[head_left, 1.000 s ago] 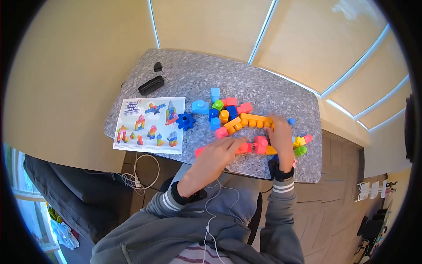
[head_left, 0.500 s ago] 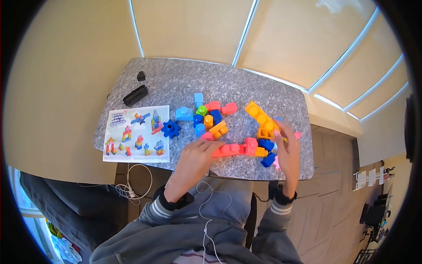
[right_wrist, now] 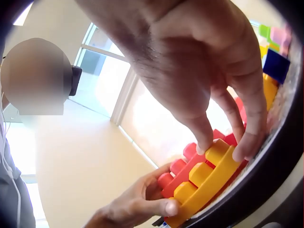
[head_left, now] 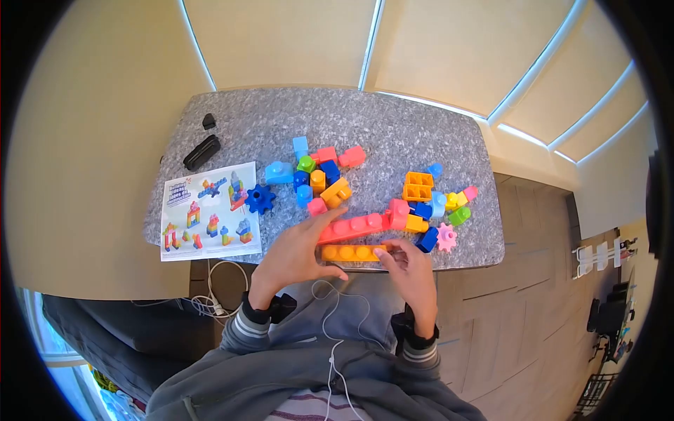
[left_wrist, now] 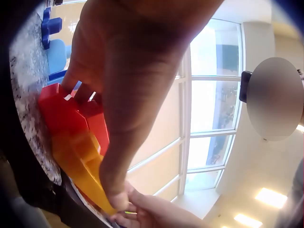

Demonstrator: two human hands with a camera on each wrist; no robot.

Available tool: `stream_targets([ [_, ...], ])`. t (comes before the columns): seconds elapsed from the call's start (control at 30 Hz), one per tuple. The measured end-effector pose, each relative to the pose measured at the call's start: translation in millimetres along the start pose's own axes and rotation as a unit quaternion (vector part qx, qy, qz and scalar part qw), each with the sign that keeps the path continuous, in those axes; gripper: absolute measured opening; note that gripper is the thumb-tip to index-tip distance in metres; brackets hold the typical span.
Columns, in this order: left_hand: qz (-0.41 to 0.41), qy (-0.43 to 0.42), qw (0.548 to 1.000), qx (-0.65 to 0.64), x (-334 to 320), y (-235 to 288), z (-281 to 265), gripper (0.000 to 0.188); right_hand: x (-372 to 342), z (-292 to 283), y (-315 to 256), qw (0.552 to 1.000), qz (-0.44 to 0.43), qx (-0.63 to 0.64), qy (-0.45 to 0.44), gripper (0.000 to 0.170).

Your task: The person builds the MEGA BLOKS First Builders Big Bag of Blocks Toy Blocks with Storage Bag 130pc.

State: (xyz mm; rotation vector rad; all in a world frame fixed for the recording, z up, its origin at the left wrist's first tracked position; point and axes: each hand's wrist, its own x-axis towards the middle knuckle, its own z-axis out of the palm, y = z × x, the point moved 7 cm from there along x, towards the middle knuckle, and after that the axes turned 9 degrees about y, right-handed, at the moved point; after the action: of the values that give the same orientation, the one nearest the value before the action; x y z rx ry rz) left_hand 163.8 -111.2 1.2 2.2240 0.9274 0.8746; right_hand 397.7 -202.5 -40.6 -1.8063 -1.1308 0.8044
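A long yellow toy building block (head_left: 351, 253) lies along the table's front edge, beside a long red block (head_left: 351, 228) with round studs. My right hand (head_left: 411, 270) pinches the yellow block's right end between thumb and fingers, as the right wrist view also shows. My left hand (head_left: 295, 252) spreads around the left ends of both blocks, fingers behind the red one and thumb in front of the yellow one. Studs on the yellow block (right_wrist: 202, 175) face up next to the red studs. A coral block (head_left: 399, 213) stands at the red block's right end.
Left of the hands lies a picture sheet (head_left: 210, 214), with a blue gear (head_left: 260, 199) at its edge. Several loose blocks sit farther back, including a green block (head_left: 306, 164). To the right are an orange block (head_left: 418, 187) and a pink gear (head_left: 446, 238). A black case (head_left: 201, 152) lies back left.
My right hand has lifted the long yellow block from behind the red one and brought it to the front edge. The left hand has gone from resting over the red block to spreading its fingers.
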Motion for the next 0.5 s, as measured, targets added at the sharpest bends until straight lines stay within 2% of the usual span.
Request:
stream_targets([
  [0.07, -0.029, -0.010, 1.000, -0.004, -2.5, -7.6, 7.6, 0.109, 2.7, 7.8, -10.6, 0.996, -0.068, 0.004, 0.063, 0.032],
  [0.1, -0.057, -0.015, 0.998, -0.012, -3.4, -12.4, 11.1, 0.107, 4.6, 12.3, -9.4, 0.996, -0.067, 0.005, 0.064, 0.032],
  [0.23, -0.065, -0.009, 0.998, -0.018, -3.0, -13.2, 13.4, 0.103, 5.6, 12.0, -5.6, 0.995, -0.057, 0.029, 0.079, 0.036],
  [0.3, -0.091, -0.022, 0.995, -0.032, -1.3, -15.0, 11.8, 0.092, 5.7, 7.5, -0.3, 0.995, -0.040, 0.042, 0.081, 0.038],
  [0.5, -0.069, -0.012, 0.997, -0.018, 1.9, -16.9, 7.4, 0.084, 8.4, -1.5, 6.0, 0.996, -0.044, 0.028, 0.068, 0.049],
])
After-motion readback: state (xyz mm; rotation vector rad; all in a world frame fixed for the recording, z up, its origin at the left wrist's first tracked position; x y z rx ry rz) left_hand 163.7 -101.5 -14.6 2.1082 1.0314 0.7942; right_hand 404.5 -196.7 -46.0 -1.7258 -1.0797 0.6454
